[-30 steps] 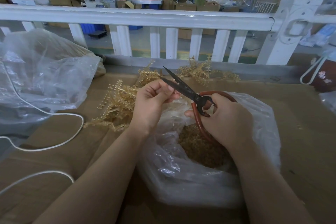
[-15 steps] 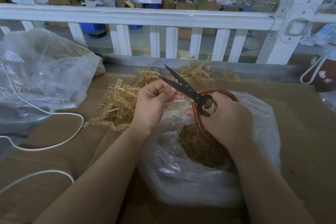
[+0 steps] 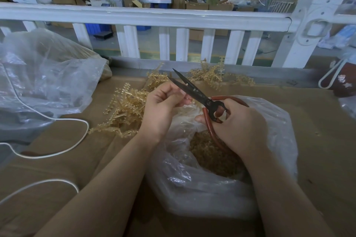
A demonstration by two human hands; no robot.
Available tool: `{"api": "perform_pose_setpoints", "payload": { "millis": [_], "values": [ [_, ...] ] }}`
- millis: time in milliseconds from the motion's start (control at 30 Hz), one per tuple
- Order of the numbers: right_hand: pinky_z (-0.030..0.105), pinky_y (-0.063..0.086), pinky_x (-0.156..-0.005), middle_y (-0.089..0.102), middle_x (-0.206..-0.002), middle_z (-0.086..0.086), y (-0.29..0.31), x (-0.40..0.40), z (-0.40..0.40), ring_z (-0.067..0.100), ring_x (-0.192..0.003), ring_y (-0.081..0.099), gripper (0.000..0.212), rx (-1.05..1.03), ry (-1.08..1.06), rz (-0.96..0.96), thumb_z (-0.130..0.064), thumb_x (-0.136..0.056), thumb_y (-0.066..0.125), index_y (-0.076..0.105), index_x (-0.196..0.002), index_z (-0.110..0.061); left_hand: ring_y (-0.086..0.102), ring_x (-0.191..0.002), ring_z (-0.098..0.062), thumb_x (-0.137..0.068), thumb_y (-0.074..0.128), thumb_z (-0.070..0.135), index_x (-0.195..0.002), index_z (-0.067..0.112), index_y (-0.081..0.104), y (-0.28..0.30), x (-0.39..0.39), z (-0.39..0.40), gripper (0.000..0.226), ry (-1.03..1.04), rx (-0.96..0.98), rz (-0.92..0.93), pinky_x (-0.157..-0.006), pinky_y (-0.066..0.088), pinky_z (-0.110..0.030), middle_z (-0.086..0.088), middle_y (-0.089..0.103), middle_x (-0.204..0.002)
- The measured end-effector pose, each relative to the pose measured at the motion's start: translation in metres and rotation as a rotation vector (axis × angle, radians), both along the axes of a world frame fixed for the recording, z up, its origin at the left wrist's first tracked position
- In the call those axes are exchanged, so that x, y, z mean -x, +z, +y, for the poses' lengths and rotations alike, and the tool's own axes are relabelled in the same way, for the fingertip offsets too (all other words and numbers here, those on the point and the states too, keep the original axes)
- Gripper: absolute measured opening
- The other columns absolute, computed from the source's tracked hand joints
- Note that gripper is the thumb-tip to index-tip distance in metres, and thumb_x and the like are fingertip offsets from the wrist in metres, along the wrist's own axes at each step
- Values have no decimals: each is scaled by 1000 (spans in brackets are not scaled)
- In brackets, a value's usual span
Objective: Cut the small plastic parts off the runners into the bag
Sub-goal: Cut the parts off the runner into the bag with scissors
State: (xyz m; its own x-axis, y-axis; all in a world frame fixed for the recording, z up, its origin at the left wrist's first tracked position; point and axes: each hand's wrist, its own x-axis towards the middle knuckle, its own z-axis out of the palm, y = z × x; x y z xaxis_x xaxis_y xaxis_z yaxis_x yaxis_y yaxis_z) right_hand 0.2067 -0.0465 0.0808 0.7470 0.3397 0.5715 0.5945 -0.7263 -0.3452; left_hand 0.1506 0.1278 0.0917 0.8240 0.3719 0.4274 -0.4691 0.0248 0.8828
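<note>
Right hand (image 3: 238, 127): we see it gripping the red loop handles of the scissors (image 3: 200, 95), fingers curled through them, directly over the bag (image 3: 221, 188).
Blades: parted in a narrow V, tips pointing away from the bag.
Left hand (image 3: 163, 106): fingers pinched together at the blades; we think they hold a runner piece, too small to confirm.
Bag: clear, open, cut parts (image 3: 210, 152) inside.
Runners (image 3: 127, 109): loose heap left of the bag, on brown cardboard (image 3: 57, 169).

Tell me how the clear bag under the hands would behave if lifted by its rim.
The clear bag is thin, crinkled film, so probably floppy. The cut parts heaped inside would likely make it sag. Its open mouth might spill them if tilted.
</note>
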Motion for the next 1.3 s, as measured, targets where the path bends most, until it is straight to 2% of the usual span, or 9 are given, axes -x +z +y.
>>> {"api": "perform_pose_setpoints", "payload": {
  "millis": [100,233,400,533,733,933,1133,1233,1300],
  "values": [
    [21,46,-55,62,-71,-16,1,-1,1,7,-60,56,56,12,0,29,-80,-76,55,70,-88,-27,66,-71,-11,-97,52,-6,-92,5,68,1,0,-3,20,29,-54,-30,-72,52,-22,2,72,-76],
    [12,32,-53,50,-70,-23,1,0,2,-4,-56,42,57,-12,2,12,-82,-74,56,69,-88,-29,65,-72,-7,-96,50,-11,-97,3,67,1,0,-4,22,33,-136,-61,-71,52,-20,7,72,-75],
    [11,30,-51,50,-61,-21,0,2,2,-5,-55,43,67,-65,31,5,-90,-69,46,65,-77,-26,67,-76,-6,-97,48,-11,-98,8,66,0,1,-4,26,7,-148,-77,-73,54,-21,9,74,-82],
    [10,27,-52,44,-58,-24,1,3,2,-5,-53,42,64,-92,44,-10,-89,-70,44,62,-73,-28,67,-78,-7,-98,47,-10,-99,8,65,0,0,-4,26,-3,-136,-75,-74,53,-20,9,74,-85],
    [13,33,-53,57,-64,-16,-1,0,1,2,-55,48,62,-63,47,-20,-84,-72,53,67,-77,-24,67,-77,-5,-98,47,-9,-98,9,66,1,1,-5,26,-3,-125,-66,-73,54,-20,10,74,-84],
    [12,35,-53,58,-63,-15,-1,-1,1,1,-55,50,54,-42,32,0,-78,-75,61,66,-76,-24,67,-76,-5,-98,47,-9,-98,8,66,1,1,-5,25,-2,-123,-59,-73,53,-19,10,73,-81],
    [9,35,-54,60,-65,-17,-2,-1,2,-4,-57,50,62,-69,46,31,-85,-70,54,68,-78,-26,67,-77,-6,-99,49,-5,-99,8,67,1,2,-5,22,-15,-114,-31,-73,54,-20,8,74,-82],
    [18,46,-53,59,-64,-18,-3,-2,4,-1,-55,51,55,-102,57,20,-78,-74,60,68,-76,-24,67,-76,-14,-98,54,-1,-98,-2,67,-2,0,-3,13,-43,-90,53,-75,56,-28,-5,75,-84],
    [28,52,-54,59,-61,-14,-3,-4,5,4,-55,53,43,-100,42,43,-64,-80,67,68,-74,-22,69,-74,-16,-97,55,-3,-89,4,66,-2,0,-2,15,-59,-79,109,-74,55,-28,-10,75,-84]
  ]
}}
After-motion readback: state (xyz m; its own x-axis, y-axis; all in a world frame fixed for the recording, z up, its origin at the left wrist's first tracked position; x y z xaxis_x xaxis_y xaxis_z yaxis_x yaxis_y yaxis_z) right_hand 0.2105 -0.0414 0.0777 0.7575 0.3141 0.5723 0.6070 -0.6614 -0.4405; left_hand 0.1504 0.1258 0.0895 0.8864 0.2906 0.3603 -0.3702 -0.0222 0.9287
